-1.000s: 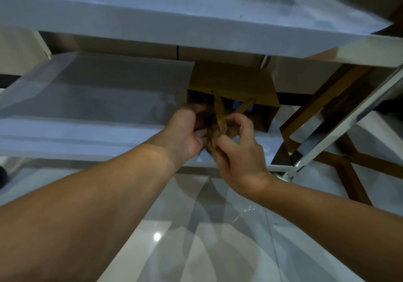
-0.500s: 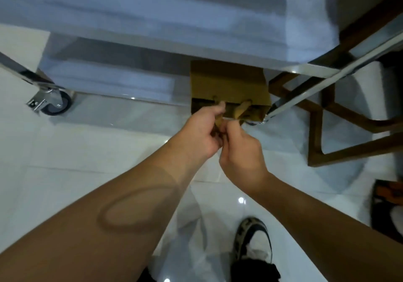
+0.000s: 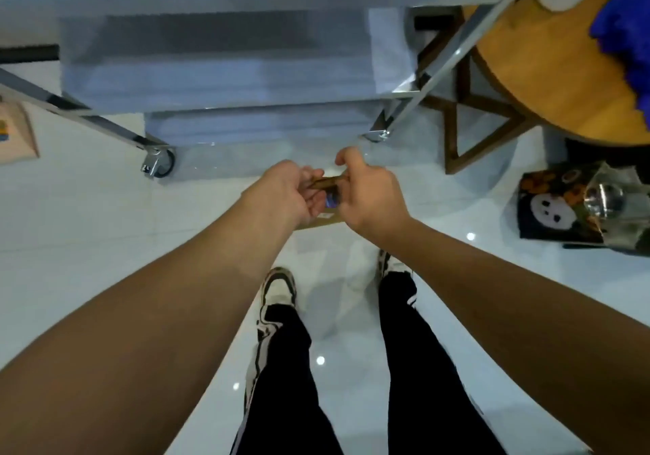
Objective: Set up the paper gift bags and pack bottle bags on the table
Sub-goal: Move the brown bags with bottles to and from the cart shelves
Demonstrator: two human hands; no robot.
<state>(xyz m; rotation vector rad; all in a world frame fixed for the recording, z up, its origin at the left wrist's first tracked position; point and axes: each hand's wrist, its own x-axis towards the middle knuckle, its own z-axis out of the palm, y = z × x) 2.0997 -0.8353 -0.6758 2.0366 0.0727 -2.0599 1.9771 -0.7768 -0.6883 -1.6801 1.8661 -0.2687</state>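
Observation:
A brown paper gift bag (image 3: 322, 221) hangs between my hands above the white floor, in front of the cart. Most of it is hidden behind my hands; its brown handle strips (image 3: 325, 183) and a bottom edge show. Something blue (image 3: 331, 201) shows in the gap between my hands. My left hand (image 3: 288, 192) curls around the handles from the left. My right hand (image 3: 365, 191) pinches the handles from the right.
A steel cart (image 3: 246, 68) with shelves and a caster wheel (image 3: 160, 164) stands ahead. A round wooden table (image 3: 548, 68) with a blue thing (image 3: 626, 32) is at the right. A dark printed bag (image 3: 562, 205) lies on the floor. My shoes (image 3: 278, 287) stand below.
The brown bag has come off the cart's lower shelf and now hangs over the floor in both hands. The view has tilted down, showing my legs and shoes.

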